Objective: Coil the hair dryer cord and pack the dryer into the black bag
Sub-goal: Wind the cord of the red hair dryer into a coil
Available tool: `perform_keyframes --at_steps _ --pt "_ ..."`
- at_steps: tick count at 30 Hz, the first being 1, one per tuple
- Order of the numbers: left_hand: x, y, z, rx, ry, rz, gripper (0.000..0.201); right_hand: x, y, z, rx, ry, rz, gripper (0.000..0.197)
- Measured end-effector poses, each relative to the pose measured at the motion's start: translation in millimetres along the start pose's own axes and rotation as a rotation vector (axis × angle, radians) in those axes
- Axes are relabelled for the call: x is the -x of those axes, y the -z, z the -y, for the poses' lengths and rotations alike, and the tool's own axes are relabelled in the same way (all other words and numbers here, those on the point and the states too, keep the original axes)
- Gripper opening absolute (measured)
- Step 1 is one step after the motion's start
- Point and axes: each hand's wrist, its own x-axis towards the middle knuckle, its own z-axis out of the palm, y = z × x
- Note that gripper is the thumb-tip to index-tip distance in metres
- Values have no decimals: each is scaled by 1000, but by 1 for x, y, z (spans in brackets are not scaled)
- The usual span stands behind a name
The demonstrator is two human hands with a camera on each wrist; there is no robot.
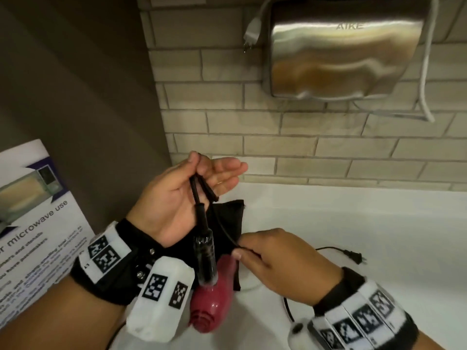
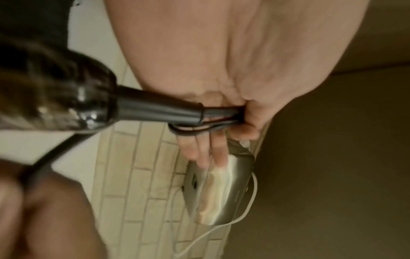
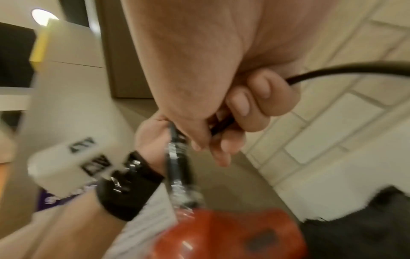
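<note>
Coiling is under way: the left hand (image 1: 177, 198) pinches the first folds of cord (image 1: 228, 236) between thumb and fingers, the red hair dryer (image 1: 214, 299) hanging below it over the black bag (image 1: 231, 218). The right hand (image 1: 273, 263), just right of the dryer, grips the cord's slack. Next, I judge, another loop goes up to the left hand; the plug (image 1: 355, 257) lies well right of the dryer.

White counter (image 1: 353, 223) with black bag (image 1: 228, 223), plug (image 1: 355, 257), leaning sign (image 1: 38, 223).
</note>
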Motion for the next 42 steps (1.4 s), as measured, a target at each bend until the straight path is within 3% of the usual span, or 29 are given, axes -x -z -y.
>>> perform_keyframes --at_steps 3,7,11,16,20,24,27,31,34,36,39,42 --pt "2 -3 13 -409 -8 -133 36 2 33 32 203 153 -59 27" --pt "16 -14 23 -804 203 -28 40 -9 86 38 266 194 -184 15" --pt "17 -14 18 -571 299 57 48 -33 102 11 -11 149 -146 11" --pt "17 -15 6 2 407 216 49 -43 88 -35 -550 -5 -285 8" --pt "12 -20 -3 295 323 334 49 -39 40 -52 -584 -98 -284 12" --pt "6 -14 -10 356 155 263 30 -20 3 -48 -473 -151 -198 17" --pt "4 -11 -4 200 60 76 24 -4 4 -22 -296 -27 -143 24" --pt "1 -14 22 -326 -22 -110 27 3 35 14 178 113 -78 24" --pt "3 -14 31 -717 25 -123 24 1 63 28 351 166 -72 19" --pt "5 -17 30 -874 136 -39 34 -4 85 29 341 165 -102 14" --pt "8 -17 27 -899 318 52 56 -11 116 23 230 163 -163 12" --pt "11 -13 19 -473 385 107 58 -23 126 3 -31 94 -219 11"
